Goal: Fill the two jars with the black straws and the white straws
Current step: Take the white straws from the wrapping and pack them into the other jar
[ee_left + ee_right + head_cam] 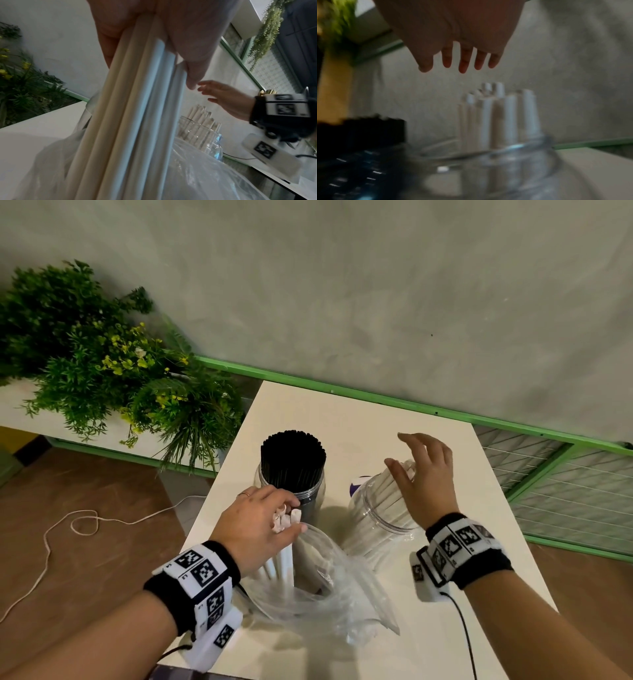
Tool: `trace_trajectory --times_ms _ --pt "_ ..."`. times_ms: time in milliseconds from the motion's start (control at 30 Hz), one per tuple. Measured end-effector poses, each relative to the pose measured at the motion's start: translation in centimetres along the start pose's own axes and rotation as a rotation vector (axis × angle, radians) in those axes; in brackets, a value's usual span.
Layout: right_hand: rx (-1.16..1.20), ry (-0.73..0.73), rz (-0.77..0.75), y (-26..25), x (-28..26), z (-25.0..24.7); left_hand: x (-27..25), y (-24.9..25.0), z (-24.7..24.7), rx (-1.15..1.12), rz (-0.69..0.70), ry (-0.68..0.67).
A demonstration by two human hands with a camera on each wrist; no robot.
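A clear jar (313,501) packed with black straws (293,457) stands at the table's middle. To its right a second clear jar (373,508) holds several white straws (397,487), leaning right. My left hand (260,518) grips a bunch of white straws (281,559) by their upper ends; their lower ends reach into a clear plastic bag (329,594). The left wrist view shows this bunch (137,108) held between fingers and thumb. My right hand (421,474) hovers over the white-straw jar (488,169) with straight, spread fingers (464,59), holding nothing.
The white table (376,422) is narrow, with edges close on both sides. A green plant (102,361) stands far left, beyond the table. A green wire-mesh frame (565,481) runs along the right. A cord (85,522) lies on the brown floor.
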State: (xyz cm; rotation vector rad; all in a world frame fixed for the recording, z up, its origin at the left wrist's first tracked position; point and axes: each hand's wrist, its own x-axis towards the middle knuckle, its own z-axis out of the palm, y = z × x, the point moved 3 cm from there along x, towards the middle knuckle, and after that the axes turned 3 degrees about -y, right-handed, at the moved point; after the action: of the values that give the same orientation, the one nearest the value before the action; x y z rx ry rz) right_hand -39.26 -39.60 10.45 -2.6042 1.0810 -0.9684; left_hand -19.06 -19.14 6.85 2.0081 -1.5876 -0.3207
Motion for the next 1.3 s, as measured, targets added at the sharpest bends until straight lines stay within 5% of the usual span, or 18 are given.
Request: trace_trajectory --times_ms 67,167,267,400,600,1033,1300 --pt "0.247 -0.01 -0.034 -3.3 -1.9 0.2 0.0 -0.2 -0.3 -0.049 -0.014 0.013" --pt "0.488 -0.393 -0.06 -7.9 -5.8 3.6 -0.4 -0.3 -1.1 -0.051 0.013 -0.023" --pt "0.504 -0.65 -0.095 -9.6 -8.4 7.6 -1.3 -1.0 -2.2 0.119 0.088 -0.104" --pt "0.49 -0.758 -0.036 -10.0 -8.9 10.2 -2.3 -2.4 -2.5 -0.002 0.069 -0.126" --pt "0.747 -0.662 -0.013 -11.6 -7.6 10.8 -2.9 -2.6 -1.4 -0.256 -0.031 0.018" --pt "0.877 -0.663 0.167 -11.7 -6.9 9.6 -2.2 -2.1 -0.7 -0.307 -0.059 0.116" --pt "0.952 -0.386 0.164 -11.5 -7.8 7.4 -2.0 -1.8 -0.6 -0.247 0.022 0.113"
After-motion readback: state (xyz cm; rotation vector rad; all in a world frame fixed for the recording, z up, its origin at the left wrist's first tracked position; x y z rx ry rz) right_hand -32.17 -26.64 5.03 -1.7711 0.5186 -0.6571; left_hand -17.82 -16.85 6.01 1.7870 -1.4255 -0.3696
